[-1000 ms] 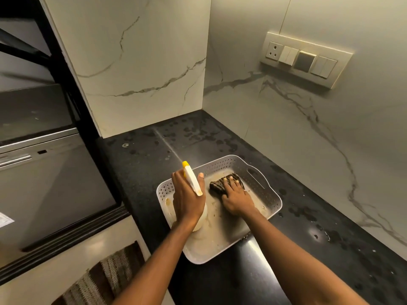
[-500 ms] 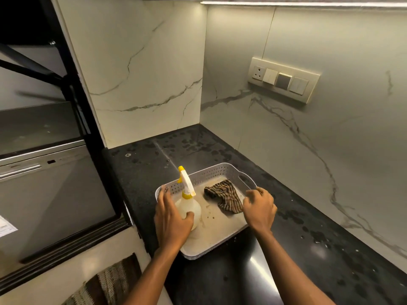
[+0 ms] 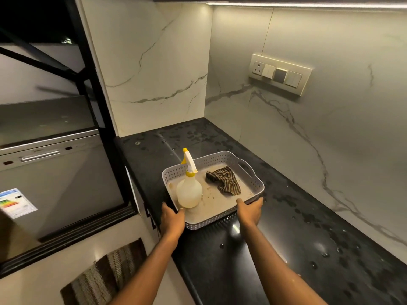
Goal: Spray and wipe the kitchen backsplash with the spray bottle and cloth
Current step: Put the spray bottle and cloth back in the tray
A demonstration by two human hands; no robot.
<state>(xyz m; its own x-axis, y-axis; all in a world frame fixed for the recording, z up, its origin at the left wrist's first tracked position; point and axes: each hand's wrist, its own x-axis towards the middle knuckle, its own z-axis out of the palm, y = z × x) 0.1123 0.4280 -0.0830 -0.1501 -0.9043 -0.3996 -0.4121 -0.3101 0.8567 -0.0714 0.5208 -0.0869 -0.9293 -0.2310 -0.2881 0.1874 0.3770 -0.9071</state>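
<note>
**Black Counter, White Tray: Both Hands on the Near Rim**

A person's left hand and right hand gripped the near corners of a white perforated tray close to the front-left edge of a black stone countertop. The fingers curled round the rim, their tips hidden beneath it. Whether the tray rested on the stone or hung just above it could not be told.

Inside the tray, the spray bottle stood upright in the left half, its yellow-tipped nozzle aimed at the back corner. The striped cloth lay crumpled in the right half, apart from the bottle.

Bare counter, blotched with wet marks, ran behind the tray to the corner and rightward along the veined marble backsplash. A switch plate sat on that wall under a light strip.

To the left, a steel-fronted appliance carried a coloured sticker, its print too small to read. A striped rug and both forearms were cut off by the lower edge of the frame.
</note>
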